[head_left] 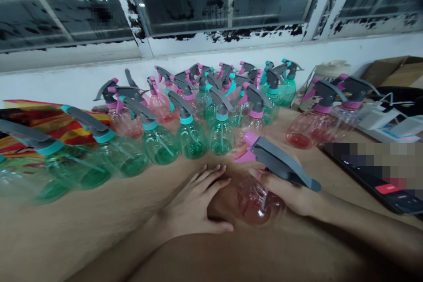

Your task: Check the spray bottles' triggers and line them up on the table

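Several green bottles (193, 143) border the tabletop (99, 233) spreading across the lower left. Right of centre, my right hand (287, 191) grasps a pink spray bottle (254, 205); my left hand (196, 202), fingers spread, is just beside it. Most right-hand fingers I can't make out.

Two hands (194, 207), one phone (373, 180), twenty-odd spray bottles (192, 141)

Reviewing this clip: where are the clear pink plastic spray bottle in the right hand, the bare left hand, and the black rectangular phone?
Clear pink plastic spray bottle (253, 205): head view, rounded body.
Bare left hand (195, 202): head view, back of hand.
Black rectangular phone (370, 180): head view, screen.
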Tool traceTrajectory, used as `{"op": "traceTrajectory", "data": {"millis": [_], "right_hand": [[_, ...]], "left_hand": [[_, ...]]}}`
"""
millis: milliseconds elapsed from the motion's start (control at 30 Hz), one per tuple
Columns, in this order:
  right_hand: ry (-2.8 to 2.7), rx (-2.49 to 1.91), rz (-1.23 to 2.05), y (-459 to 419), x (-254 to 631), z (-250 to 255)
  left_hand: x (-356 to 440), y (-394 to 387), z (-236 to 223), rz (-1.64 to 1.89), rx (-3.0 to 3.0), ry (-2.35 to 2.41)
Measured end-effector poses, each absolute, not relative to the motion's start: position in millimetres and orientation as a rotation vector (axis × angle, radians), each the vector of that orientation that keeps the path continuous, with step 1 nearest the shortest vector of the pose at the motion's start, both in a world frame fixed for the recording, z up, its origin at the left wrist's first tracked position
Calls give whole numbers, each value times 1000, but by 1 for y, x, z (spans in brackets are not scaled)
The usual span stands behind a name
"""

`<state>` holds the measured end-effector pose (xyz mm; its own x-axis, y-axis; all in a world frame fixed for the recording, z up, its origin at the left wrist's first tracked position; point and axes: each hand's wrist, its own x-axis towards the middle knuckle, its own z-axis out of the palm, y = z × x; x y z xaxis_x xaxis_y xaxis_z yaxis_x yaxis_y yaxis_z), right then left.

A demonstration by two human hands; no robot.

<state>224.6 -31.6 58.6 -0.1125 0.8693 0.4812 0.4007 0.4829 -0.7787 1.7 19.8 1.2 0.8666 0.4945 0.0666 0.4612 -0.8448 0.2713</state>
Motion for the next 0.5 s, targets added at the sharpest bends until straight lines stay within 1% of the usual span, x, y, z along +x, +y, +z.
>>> {"op": "traceTrajectory", "data": {"millis": [233, 500], "right_hand": [[-1712, -995, 640, -30, 224, 61], [-1687, -1035, 727, -33, 224, 60]], "left_hand": [[2, 20, 2, 204, 2776, 722], [2, 19, 4, 205, 2774, 739]]}}
